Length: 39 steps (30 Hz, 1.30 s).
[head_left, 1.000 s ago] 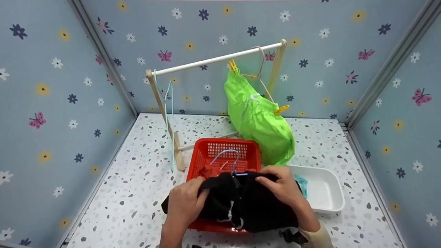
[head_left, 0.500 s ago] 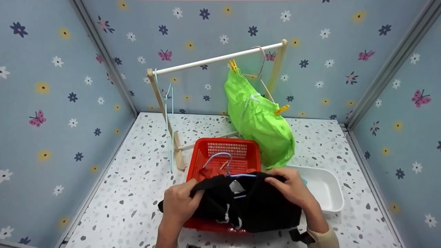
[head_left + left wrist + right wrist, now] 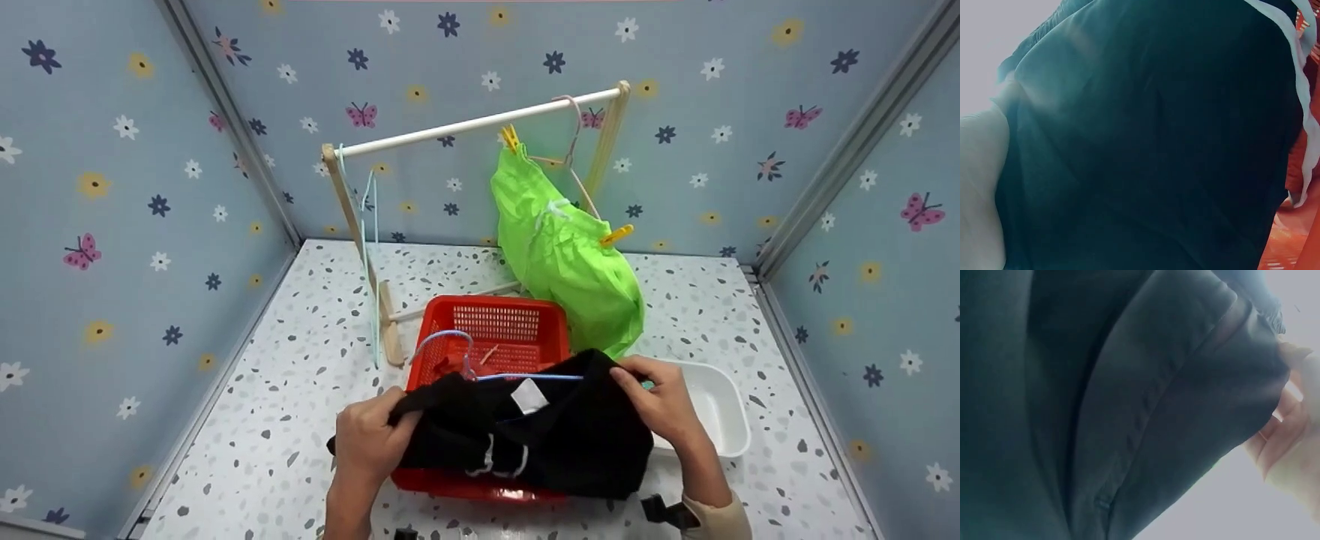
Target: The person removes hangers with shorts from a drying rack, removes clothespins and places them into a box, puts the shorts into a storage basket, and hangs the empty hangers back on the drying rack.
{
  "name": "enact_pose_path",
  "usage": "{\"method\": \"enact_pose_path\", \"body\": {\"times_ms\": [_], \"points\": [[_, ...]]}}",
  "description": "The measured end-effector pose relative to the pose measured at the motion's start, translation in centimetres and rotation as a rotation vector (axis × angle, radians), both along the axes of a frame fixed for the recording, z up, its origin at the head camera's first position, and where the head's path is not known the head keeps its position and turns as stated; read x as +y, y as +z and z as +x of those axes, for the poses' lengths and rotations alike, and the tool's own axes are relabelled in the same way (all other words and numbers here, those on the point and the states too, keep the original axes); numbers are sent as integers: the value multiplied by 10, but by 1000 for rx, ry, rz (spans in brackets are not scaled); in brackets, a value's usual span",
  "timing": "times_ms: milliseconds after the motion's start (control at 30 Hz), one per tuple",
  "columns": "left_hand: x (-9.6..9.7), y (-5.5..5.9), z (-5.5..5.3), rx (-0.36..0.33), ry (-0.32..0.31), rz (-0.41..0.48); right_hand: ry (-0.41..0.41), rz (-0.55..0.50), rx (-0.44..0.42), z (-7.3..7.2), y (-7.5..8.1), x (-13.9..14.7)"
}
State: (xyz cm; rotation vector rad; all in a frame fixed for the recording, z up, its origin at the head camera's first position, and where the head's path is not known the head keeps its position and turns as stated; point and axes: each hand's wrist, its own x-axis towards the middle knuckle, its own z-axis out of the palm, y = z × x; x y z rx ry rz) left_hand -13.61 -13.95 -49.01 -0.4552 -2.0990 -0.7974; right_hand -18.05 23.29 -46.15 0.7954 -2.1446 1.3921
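Black shorts (image 3: pixel 592 450) with a white drawstring and a white inner label are stretched between both hands over the red basket. My left hand (image 3: pixel 369 433) grips the waistband at its left end. At the other end my right hand (image 3: pixel 664 397) pinches the waistband between thumb and fingers. A light-blue hanger (image 3: pixel 529 376) sits inside the waist opening, its hook sticking up at left of centre. Close up, the left wrist view is filled by the dark cloth (image 3: pixel 1145 135). A pocket seam (image 3: pixel 1145 405) shows in the right wrist view.
The red basket (image 3: pixel 495 309) holds red cloth and stands under the shorts. Behind it, a wood-and-white rack (image 3: pixel 480 122) carries bright green shorts (image 3: pixel 570 262) clipped with yellow pegs, and a pale blue hanger (image 3: pixel 367 255). A white tub (image 3: pixel 712 412) is at right.
My hands have moved apart, spreading the waistband wider. The blue hanger has shifted left, and more of its bar and the white label show now.
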Motion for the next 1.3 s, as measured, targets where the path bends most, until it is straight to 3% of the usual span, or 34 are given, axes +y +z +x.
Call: {"method": "enact_pose_path", "body": {"times_ms": [300,567,767,967,1200,1300], "points": [[-4,2,-2,55,4,8,-32,-76,17,-3,0,4],[-8,-1,-1,71,34,95,-75,-176,37,-7,-8,2],[-6,-1,-3,95,99,108,-122,-202,-43,-9,-16,1],[-2,-1,-5,153,130,133,-120,-205,-115,-8,-20,2],[4,6,-7,198,121,193,-110,-185,-165,-11,-16,-6],[6,9,-6,204,105,199,-111,-163,-144,-18,-25,-12]]}}
